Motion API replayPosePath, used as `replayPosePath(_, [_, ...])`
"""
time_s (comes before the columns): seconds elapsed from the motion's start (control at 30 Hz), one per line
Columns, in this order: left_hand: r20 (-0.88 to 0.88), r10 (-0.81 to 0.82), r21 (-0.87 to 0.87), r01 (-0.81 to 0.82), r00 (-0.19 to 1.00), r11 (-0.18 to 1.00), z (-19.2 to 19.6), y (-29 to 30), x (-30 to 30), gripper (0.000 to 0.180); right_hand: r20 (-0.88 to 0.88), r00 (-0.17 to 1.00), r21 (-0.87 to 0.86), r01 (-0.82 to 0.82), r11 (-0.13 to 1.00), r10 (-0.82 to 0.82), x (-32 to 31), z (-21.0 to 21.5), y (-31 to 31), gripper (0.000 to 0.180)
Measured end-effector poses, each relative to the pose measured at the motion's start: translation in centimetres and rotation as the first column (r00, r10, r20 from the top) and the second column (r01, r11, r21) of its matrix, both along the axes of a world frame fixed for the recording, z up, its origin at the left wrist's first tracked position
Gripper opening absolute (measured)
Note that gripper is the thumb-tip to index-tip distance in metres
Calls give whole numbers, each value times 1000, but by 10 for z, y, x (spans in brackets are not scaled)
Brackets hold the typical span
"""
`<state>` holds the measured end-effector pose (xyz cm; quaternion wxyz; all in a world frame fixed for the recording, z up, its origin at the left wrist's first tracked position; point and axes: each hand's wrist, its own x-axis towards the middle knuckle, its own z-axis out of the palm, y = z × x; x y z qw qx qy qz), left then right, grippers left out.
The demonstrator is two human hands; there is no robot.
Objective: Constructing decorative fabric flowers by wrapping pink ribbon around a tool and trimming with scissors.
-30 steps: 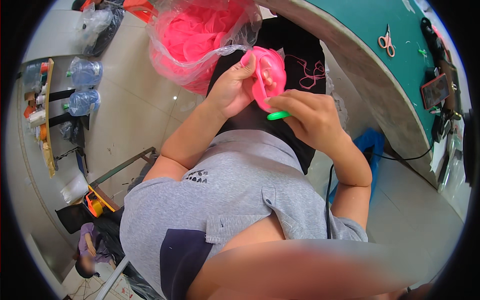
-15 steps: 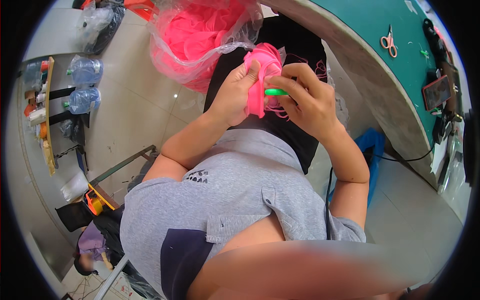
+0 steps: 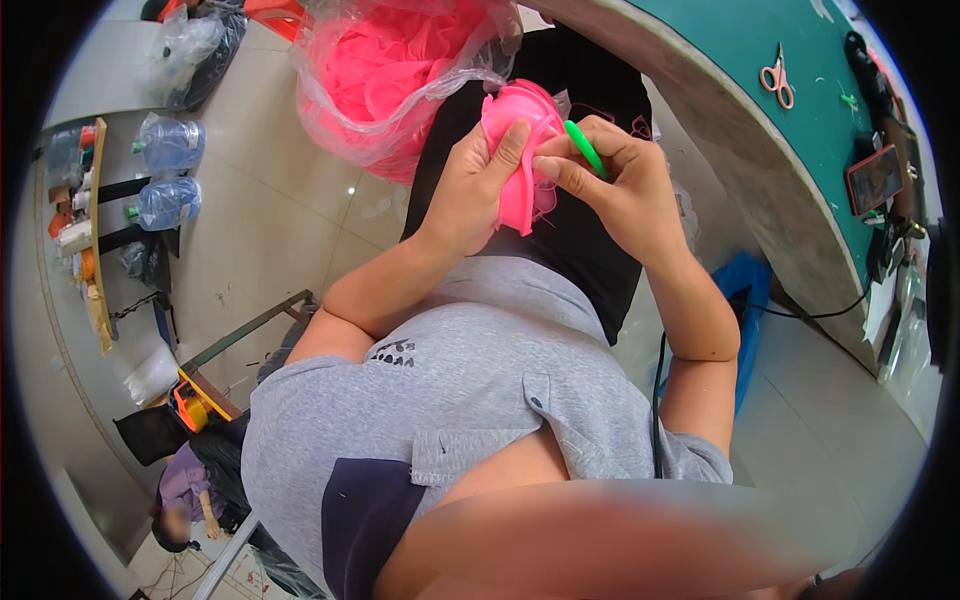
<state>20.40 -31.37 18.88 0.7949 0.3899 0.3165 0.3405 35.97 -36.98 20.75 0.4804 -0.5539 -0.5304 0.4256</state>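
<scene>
The person wears a mottled grey, short-sleeved top point(image 3: 450, 410) with a small black print point(image 3: 392, 352), navy panel point(image 3: 362, 520) and buttoned tab point(image 3: 537, 387); black cloth point(image 3: 590, 265) covers the legs.

Held piece point(image 3: 524, 112) hot pink; slim tool point(image 3: 586, 150) bright green; shirt point(image 3: 460, 390) heathered grey; tabletop point(image 3: 725, 45) teal; scissors point(image 3: 779, 74) peach-handled

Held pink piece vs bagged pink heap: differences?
The left hand grips the pink piece; the pink heap sits in a clear bag. The pink piece shows a smooth curve; the pink heap is jumbled folds. The pink heap is much bulkier than the pink piece. Both are bright pink.
</scene>
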Motion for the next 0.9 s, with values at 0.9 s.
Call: replayPosePath(0.9, [-55,-98,-42,96,994,994,7,4,-3,31,356,903,299,135,945,-242,1,3,5,12])
